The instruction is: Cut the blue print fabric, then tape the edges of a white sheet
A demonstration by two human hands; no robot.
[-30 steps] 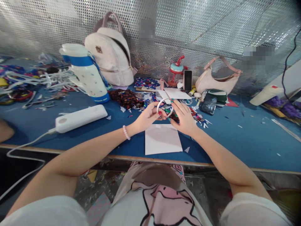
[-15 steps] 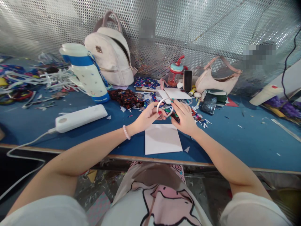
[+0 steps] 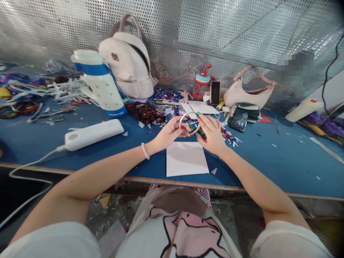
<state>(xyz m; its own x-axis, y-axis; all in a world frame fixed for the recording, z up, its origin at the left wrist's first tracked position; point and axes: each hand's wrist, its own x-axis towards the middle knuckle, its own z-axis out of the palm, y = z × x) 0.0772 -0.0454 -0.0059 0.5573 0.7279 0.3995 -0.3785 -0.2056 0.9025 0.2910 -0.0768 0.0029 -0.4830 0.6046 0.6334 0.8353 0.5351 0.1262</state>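
Both of my hands meet above the middle of the blue table (image 3: pixel 268 161). My left hand (image 3: pixel 168 134) pinches the near left side of a white ring (image 3: pixel 183 116), a hoop-shaped band. My right hand (image 3: pixel 212 132) grips the ring's right side, its fingers closed on a strip of dark patterned fabric (image 3: pixel 199 130) against the ring. A white square sheet of paper (image 3: pixel 186 158) lies flat on the table just below the hands.
A white power bank (image 3: pixel 94 133) with a cable lies to the left, with a blue-and-white bottle (image 3: pixel 99 84) and a cream backpack (image 3: pixel 129 62) behind. A small red-lidded bottle (image 3: pixel 201 84), phone (image 3: pixel 215 92), pink handbag (image 3: pixel 247 94), fabric pieces (image 3: pixel 145 111) and scraps fill the back. A perforated metal wall (image 3: pixel 228 32) stands behind.
Both hands keep holding the ring in nearly the same spot. My right fingers have shifted slightly along it, and the view has nudged a little.
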